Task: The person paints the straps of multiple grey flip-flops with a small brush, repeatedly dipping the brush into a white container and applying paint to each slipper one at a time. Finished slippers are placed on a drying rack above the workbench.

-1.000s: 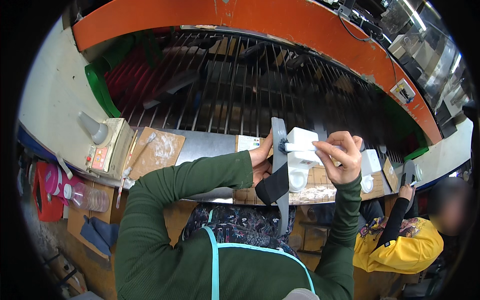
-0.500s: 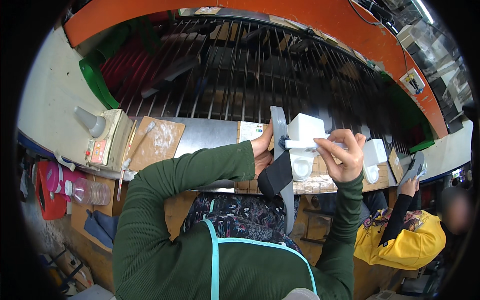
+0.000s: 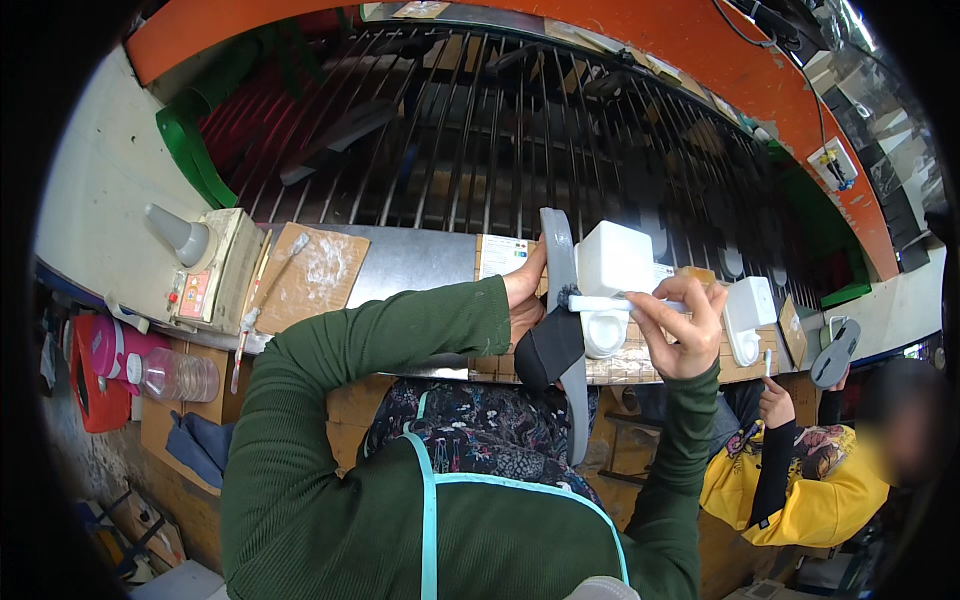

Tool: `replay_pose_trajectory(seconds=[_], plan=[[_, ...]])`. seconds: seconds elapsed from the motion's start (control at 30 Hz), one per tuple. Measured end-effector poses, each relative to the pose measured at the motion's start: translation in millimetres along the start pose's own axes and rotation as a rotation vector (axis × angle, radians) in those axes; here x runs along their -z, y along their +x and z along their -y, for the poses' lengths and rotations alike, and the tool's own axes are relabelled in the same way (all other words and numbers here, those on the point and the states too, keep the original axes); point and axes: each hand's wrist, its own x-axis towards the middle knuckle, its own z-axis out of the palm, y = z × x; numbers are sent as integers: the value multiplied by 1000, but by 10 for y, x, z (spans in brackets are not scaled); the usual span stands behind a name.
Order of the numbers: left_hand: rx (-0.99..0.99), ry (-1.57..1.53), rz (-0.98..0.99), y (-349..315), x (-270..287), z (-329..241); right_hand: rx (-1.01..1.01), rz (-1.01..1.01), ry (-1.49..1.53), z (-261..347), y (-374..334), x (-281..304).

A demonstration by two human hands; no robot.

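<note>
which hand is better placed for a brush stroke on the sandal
Probably the right hand: it holds the brush, bristles at the sandal. The left hand grips the sandal, so seems better suited to steadying it.

Orange panel point(image 3: 690, 40) beyond dark metal bars point(image 3: 440, 160), green frame point(image 3: 188, 150) at their left, grey cone point(image 3: 175, 235) on a cream box point(image 3: 232, 265), clear bottle point(image 3: 180, 376) beside a pink jug point(image 3: 106, 350), blue cloth point(image 3: 200, 452) below, person in yellow point(image 3: 800, 500) at right
</note>
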Motion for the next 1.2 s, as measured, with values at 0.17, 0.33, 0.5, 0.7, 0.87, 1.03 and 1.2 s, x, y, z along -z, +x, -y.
replay_pose_trajectory(seconds=[0.17,0.33,0.5,0.7,0.87,1.03,1.2], plan=[[33,-47,35,-11,27,38,7,53,24,-30,-34,29],[109,-94,-27,57,-14,79,-109,25,190,-166,78,32],[92,-54,22,136,-17,154,-145,-61,113,-227,219,5],[67,-22,38,167,22,151,-57,30,124,-232,267,41],[85,-171,0,75,-25,143,-59,167,338,-319,187,87],[-83,15,2,184,127,211,-167,66,594,-324,111,-262],[-280,-43,369,446,522,468,-312,-263,448,-108,6,-484]])
